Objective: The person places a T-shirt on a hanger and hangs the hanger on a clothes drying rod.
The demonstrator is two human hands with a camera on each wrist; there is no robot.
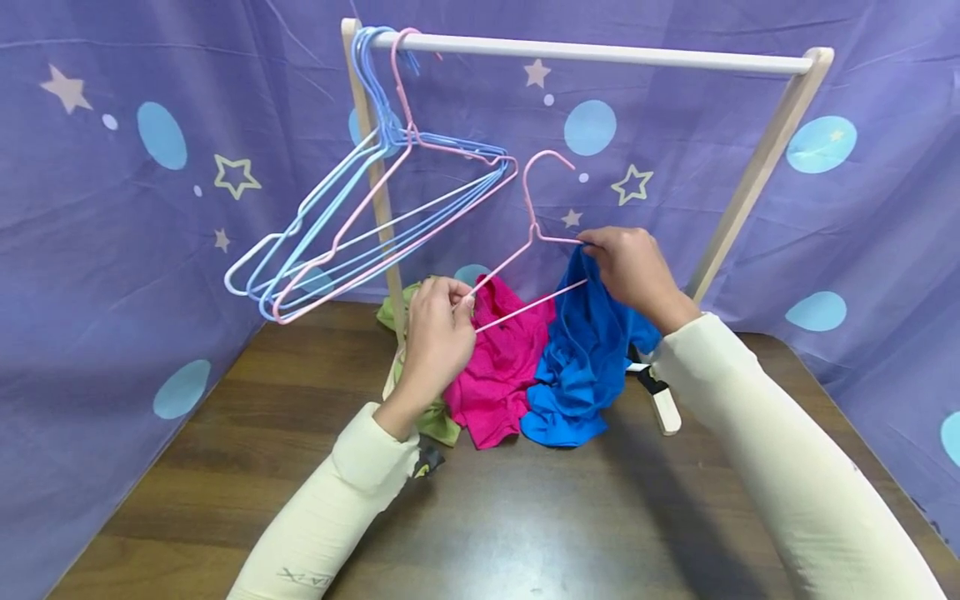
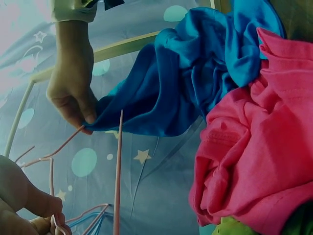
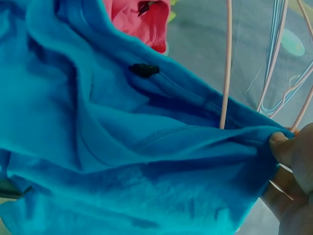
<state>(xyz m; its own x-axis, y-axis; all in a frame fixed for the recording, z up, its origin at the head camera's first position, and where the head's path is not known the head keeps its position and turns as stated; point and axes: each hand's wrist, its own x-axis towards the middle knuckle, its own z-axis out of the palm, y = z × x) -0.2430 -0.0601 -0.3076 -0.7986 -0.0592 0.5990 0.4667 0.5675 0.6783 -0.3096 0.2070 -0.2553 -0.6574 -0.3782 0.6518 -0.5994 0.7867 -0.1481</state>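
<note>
– Who holds what above the table?
– A person in cream sleeves, both hands at work: the left grip pinches a pink wire hanger near one end, its hook pointing up, below the rail of a clothes rack.
– And the right grip?
– Clasped on the edge of a blue garment, thumb and fingers nipping the cloth against the hanger's other shoulder.
– Where does the hanger stand with the garment?
– One end sits within the cloth; the wrist view at right shows the lower bar running in at the garment's opening. The lifted edge is up at the hanger, while the lower folds bunch down at the table.
– What lies alongside?
– A magenta garment, just left of the blue, then a green garment, partly hidden by the left arm.
– And overhead?
– Light-blue hangers and a second pink hanger, clustered at the rail's left end before a purple star-patterned curtain.
</note>
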